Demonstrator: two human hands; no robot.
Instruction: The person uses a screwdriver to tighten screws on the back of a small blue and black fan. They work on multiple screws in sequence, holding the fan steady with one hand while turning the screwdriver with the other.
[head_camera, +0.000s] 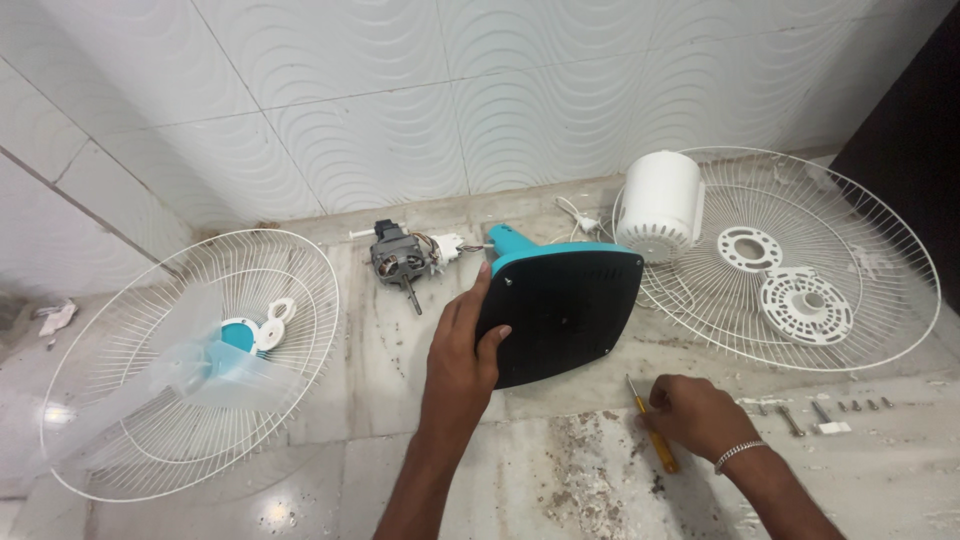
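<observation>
My left hand has its grip clamped on the left edge of the black fan base, thumb on its underside, holding it tilted up off the marble floor. My right hand is curled with its grip pinched on a yellow-handled screwdriver down on the floor. Just beyond the base lies the bare motor. A wire guard with the pale blade lies left; another guard and white motor cover lie right, loose screws near my wrist.
</observation>
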